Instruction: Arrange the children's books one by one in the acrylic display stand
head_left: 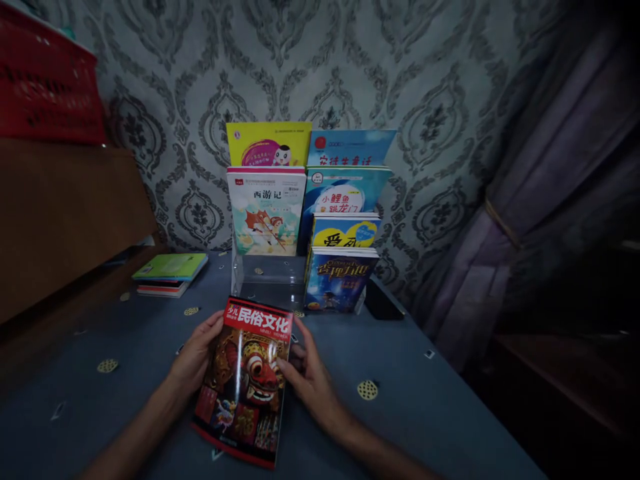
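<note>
Between my two hands is a book (pixel 250 383) with a red title band and a carved mask on its glossy cover, tilted a little above the table. My left hand (pixel 197 350) grips its left edge. At the right edge, my right hand (pixel 307 373) is closed on it, thumb on the cover and fingers partly behind. Just beyond stands a clear tiered book rack (pixel 237 270). Its left column holds a white book (pixel 267 213) and a yellow book (pixel 270 143); its right column holds several blue books (pixel 340 280). The lower left tier shows bare plastic.
A short stack of books (pixel 170 270) lies left of the rack. A dark flat object (pixel 383 300) rests right of it. At far left, a red basket (pixel 50 80) sits on a brown wooden piece (pixel 70 207). A purple curtain (pixel 475 227) hangs beyond the table's (pixel 410 413) right edge.
</note>
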A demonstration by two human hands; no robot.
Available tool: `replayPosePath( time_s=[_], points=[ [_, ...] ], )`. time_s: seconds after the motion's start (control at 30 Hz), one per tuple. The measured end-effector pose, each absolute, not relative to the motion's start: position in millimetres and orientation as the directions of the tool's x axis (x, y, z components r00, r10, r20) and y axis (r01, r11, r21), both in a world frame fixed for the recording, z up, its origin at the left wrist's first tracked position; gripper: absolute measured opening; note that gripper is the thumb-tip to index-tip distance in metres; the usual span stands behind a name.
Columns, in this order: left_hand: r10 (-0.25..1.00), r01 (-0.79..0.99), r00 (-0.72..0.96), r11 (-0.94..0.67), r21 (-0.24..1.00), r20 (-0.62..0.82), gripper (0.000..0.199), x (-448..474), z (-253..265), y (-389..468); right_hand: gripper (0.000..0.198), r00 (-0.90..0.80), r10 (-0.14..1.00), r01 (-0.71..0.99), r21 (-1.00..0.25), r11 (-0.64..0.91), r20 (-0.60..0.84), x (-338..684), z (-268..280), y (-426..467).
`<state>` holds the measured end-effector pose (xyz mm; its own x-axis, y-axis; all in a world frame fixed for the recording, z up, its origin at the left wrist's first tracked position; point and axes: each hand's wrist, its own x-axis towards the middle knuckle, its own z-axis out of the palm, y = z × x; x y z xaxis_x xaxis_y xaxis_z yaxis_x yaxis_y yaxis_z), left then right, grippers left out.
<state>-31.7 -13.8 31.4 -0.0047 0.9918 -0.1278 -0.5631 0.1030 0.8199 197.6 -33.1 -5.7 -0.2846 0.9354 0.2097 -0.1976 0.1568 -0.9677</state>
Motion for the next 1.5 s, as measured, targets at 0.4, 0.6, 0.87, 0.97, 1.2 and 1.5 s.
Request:
replayPosePath(
  time_s=[0.4,0.6,0.87,0.97,1.2,1.5],
  points=[
    [0.987,-0.645,-0.143,-0.144,0.751,0.066,0.033,-35.5,39.2,-21.3,0.049,-0.441,0.866,-0.090,-0.972,0.219,0.236,207.4,28.3,-39.4],
    [0.994,-0.622,0.009,-0.080,0.779,0.110,0.040,-40.1,38.1,-24.7,0.035,-0.425,0.798,0.182,-0.824,0.537,0.426,218.3,32.5,-43.0],
    [0.980,-0.572,0.159,-0.008,0.820,0.120,0.044,-58.5,29.4,-19.3,0.031,-0.423,0.790,0.191,-0.809,0.556,0.443,212.7,16.3,-42.6],
    [0.978,-0.463,0.175,-0.016,0.886,0.110,0.043,-71.3,34.8,-17.0,0.033,-0.431,0.794,0.175,-0.824,0.539,0.429,212.9,17.6,-42.6],
    [0.947,-0.099,0.315,-0.038,0.994,0.068,0.020,-93.8,45.1,-12.0,0.037,-0.392,0.838,0.134,-0.877,0.461,0.380,210.3,18.0,-40.5],
    [0.942,0.047,0.306,-0.160,0.986,0.139,0.028,-80.2,59.9,2.7,0.043,-0.281,0.865,0.085,-0.887,0.454,0.416,208.0,18.8,-10.0]
  ],
)
